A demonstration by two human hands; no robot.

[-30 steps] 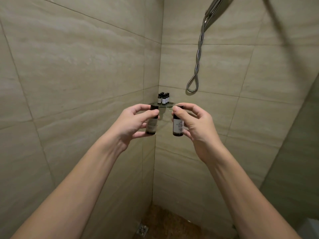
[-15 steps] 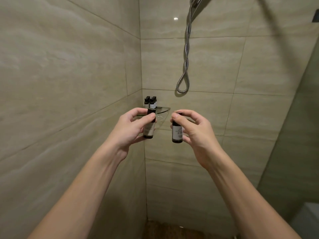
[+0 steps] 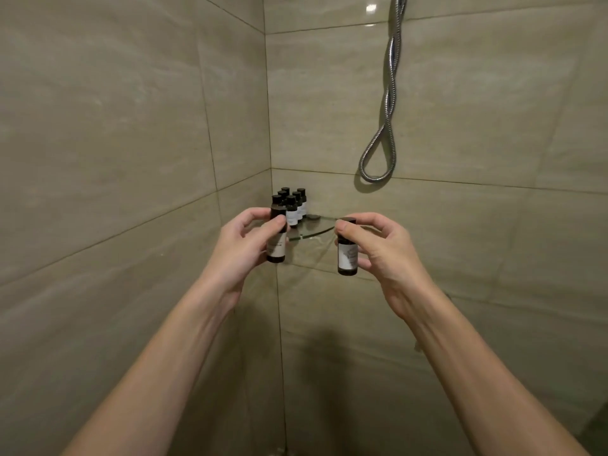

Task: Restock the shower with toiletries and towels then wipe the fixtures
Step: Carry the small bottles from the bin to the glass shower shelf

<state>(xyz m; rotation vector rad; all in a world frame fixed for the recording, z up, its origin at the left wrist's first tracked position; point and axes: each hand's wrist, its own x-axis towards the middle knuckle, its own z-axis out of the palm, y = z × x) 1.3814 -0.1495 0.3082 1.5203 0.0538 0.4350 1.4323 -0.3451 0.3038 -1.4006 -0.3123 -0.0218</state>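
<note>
A small dark toiletry bottle (image 3: pixel 276 248) with a pale label was held upright in the left hand (image 3: pixel 245 245), pinched between thumb and curled fingers, just in front of the glass corner shelf (image 3: pixel 316 230). A second bottle (image 3: pixel 347 258) of the same kind was gripped likewise by the right hand (image 3: pixel 378 255), near the shelf's front edge. A cluster of matching bottles (image 3: pixel 292 205) was seen standing at the back of the shelf, in the tiled corner. A metal shower hose (image 3: pixel 388 103) was looped against the wall above.
</note>
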